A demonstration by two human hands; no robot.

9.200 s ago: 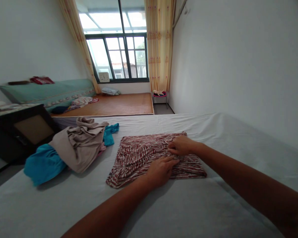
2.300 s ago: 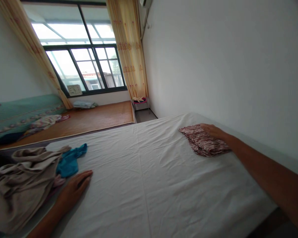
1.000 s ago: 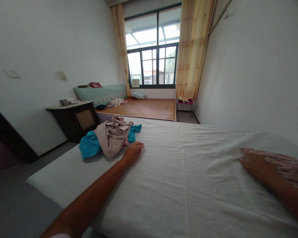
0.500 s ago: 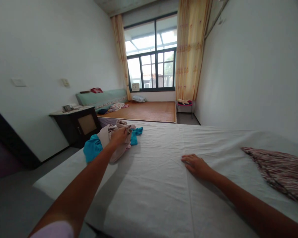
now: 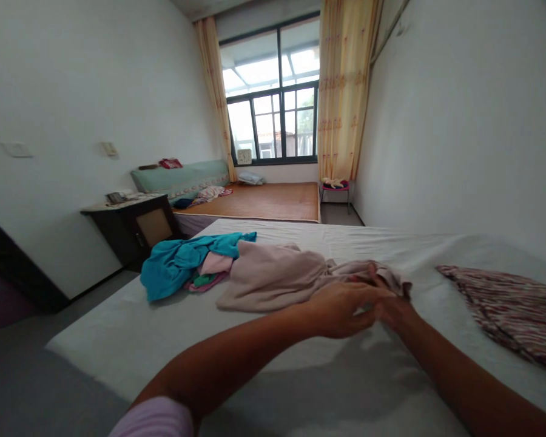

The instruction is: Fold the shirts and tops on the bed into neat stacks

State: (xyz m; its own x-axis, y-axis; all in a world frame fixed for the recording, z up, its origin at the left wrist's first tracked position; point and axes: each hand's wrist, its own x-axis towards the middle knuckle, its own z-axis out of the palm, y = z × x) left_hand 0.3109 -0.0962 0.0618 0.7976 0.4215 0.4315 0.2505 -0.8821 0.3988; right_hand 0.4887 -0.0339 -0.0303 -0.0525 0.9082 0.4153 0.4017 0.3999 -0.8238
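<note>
Both hands' grip [image 5: 368,306] on beige garment [image 5: 273,276]

A beige garment [image 5: 273,276], a teal garment [image 5: 177,264], a red-and-white striped cloth [image 5: 514,309].

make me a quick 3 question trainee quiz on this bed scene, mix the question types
1. True or false: both hands grip the beige garment.
2. Multiple choice: what lies on the white bed at the right edge of the view? A) the teal garment B) the folded red striped cloth C) a pillow
3. Short answer: which garment lies furthest left on the bed?

Key:
1. True. The left hand and right hand meet at its near end.
2. B, the folded red striped cloth, apart from both hands.
3. The teal garment, beside a small pink piece.
</note>
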